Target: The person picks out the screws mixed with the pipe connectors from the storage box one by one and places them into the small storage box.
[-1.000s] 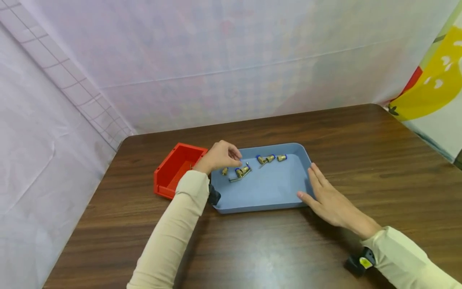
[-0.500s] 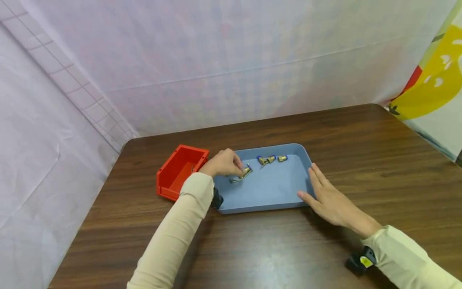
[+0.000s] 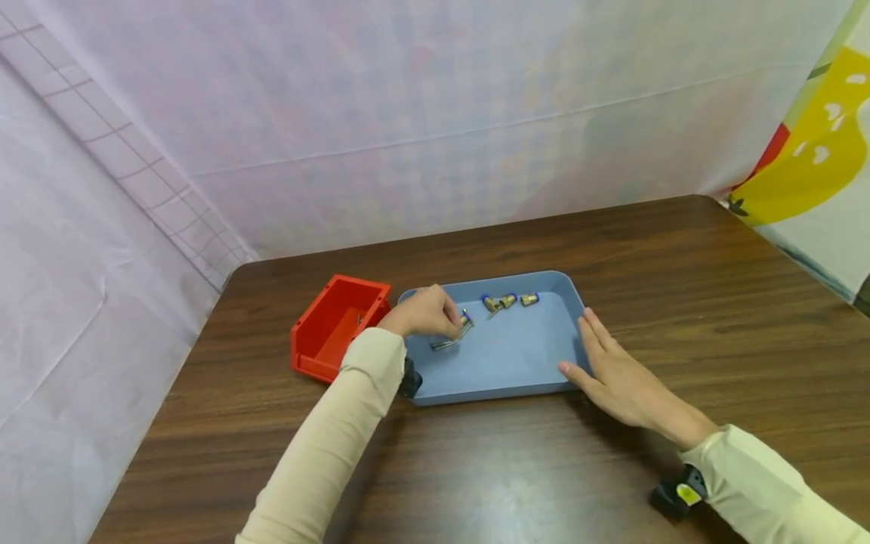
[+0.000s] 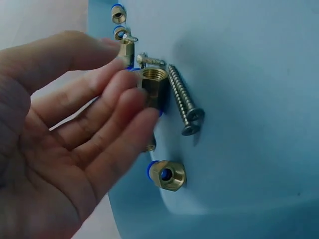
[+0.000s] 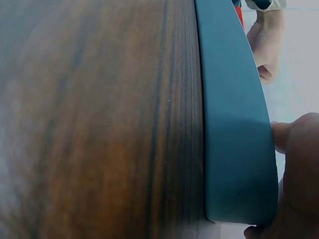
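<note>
My left hand point(image 3: 428, 313) reaches down over the left half of a blue tray point(image 3: 503, 393), fingers loosely bent and thumb apart from them. In the left wrist view its fingertips overlap a brass fitting point(image 4: 155, 87) with a blue collar; whether they touch it is unclear, and no grip shows. Two long screws point(image 4: 182, 99) and a shorter screw point(image 4: 152, 61) lie beside that fitting. Another brass fitting point(image 4: 169, 175) lies nearer the tray wall. My right hand point(image 3: 621, 385) rests against the tray's right edge, fingers straight.
A red bin point(image 3: 306, 368) stands left of the tray, with a small metal piece inside partly visible. Toward the tray's back lie more brass fittings point(image 3: 529, 300) and a small screw. The wooden table point(image 3: 516, 468) extends around both; a white cloth point(image 3: 435, 151) hangs behind.
My left hand has lowered and moved slightly right, from above the tray to the left group of fittings, which it now partly hides. The right hand stays at the tray edge.
</note>
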{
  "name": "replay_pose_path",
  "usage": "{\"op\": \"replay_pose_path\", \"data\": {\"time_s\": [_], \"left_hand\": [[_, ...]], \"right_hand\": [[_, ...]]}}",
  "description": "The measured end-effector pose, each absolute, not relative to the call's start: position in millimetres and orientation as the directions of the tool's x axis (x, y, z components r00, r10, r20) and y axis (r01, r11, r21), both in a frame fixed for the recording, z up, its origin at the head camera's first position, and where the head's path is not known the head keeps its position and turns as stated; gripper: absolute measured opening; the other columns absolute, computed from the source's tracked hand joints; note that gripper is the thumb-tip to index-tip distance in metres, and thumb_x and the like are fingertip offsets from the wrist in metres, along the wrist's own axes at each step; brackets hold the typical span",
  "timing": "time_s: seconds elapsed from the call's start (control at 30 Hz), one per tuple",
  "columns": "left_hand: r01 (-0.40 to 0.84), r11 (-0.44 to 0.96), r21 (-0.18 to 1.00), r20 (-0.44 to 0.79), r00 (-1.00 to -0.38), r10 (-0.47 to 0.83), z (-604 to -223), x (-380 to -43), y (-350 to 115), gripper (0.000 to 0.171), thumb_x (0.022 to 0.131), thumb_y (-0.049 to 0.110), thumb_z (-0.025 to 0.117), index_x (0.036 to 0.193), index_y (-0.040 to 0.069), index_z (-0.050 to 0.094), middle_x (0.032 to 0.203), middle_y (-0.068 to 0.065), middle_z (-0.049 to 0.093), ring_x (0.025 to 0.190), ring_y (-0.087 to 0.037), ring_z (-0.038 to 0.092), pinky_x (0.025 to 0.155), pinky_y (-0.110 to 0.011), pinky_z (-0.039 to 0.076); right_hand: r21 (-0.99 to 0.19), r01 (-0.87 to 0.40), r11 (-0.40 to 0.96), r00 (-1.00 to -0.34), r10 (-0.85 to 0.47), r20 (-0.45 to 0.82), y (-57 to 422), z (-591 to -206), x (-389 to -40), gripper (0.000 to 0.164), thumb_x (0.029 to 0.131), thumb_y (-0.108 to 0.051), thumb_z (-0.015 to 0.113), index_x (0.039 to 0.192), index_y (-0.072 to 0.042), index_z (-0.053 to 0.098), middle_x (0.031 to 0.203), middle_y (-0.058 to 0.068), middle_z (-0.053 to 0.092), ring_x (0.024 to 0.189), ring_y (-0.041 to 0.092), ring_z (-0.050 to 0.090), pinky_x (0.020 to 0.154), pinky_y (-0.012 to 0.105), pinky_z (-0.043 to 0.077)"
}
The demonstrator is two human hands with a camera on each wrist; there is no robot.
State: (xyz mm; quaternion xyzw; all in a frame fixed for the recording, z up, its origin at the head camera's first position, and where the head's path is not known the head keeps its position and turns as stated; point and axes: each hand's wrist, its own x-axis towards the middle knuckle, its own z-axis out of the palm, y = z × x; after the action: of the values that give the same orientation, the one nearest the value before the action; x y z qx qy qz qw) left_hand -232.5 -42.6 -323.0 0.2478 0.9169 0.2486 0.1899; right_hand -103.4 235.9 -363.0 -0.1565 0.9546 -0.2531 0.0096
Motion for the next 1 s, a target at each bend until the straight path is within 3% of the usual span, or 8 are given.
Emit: {"op": "replay_pose_path", "data": {"time_s": [0.23, 0.33, 0.57, 1.0], "left_hand": [[0.375, 0.769, 0.518, -0.268, -0.782, 0.563, -321.4, -231.4, -42.9, 0.010, 0.083, 0.009, 0.069, 0.073, 0.009, 0.069, 0.064, 0.003, 0.053, 0.059, -0.010, 0.044, 0.055, -0.020, 0.038], [0.367, 0.774, 0.517, -0.268, -0.789, 0.553, -322.0, -231.5, -43.0, 0.004, 0.083, 0.007, 0.069, 0.081, 0.006, 0.072, 0.073, 0.001, 0.059, 0.064, -0.011, 0.048, 0.059, -0.021, 0.042], [0.373, 0.768, 0.521, -0.234, -0.802, 0.549, -327.1, -234.4, -39.6, 0.017, 0.081, 0.003, 0.068, 0.098, 0.003, 0.074, 0.100, -0.008, 0.070, 0.075, -0.013, 0.056, 0.069, -0.024, 0.052], [0.380, 0.771, 0.511, -0.196, -0.822, 0.535, -331.9, -238.2, -33.0, 0.018, 0.076, -0.003, 0.074, 0.093, 0.002, 0.074, 0.088, -0.007, 0.070, 0.073, -0.012, 0.058, 0.068, -0.022, 0.053]], "right_hand": [[-0.474, -0.303, 0.827, -0.949, -0.306, 0.074, 236.3, -362.8, -104.5, 0.081, 0.100, -0.041, 0.042, 0.147, 0.014, 0.006, 0.156, 0.030, -0.003, 0.141, 0.048, 0.011, 0.107, 0.062, 0.023], [-0.476, -0.304, 0.826, -0.949, -0.308, 0.072, 236.4, -362.7, -104.3, 0.080, 0.100, -0.041, 0.042, 0.146, 0.014, 0.006, 0.155, 0.030, -0.003, 0.142, 0.048, 0.010, 0.107, 0.062, 0.022], [-0.480, -0.296, 0.826, -0.951, -0.303, 0.066, 235.2, -364.1, -103.3, 0.081, 0.100, -0.042, 0.043, 0.147, 0.013, 0.006, 0.156, 0.030, -0.003, 0.142, 0.048, 0.010, 0.107, 0.063, 0.022], [-0.473, -0.299, 0.828, -0.951, -0.299, 0.078, 235.3, -363.4, -103.5, 0.081, 0.100, -0.041, 0.044, 0.147, 0.014, 0.008, 0.155, 0.030, -0.001, 0.141, 0.048, 0.012, 0.106, 0.062, 0.024]]}}
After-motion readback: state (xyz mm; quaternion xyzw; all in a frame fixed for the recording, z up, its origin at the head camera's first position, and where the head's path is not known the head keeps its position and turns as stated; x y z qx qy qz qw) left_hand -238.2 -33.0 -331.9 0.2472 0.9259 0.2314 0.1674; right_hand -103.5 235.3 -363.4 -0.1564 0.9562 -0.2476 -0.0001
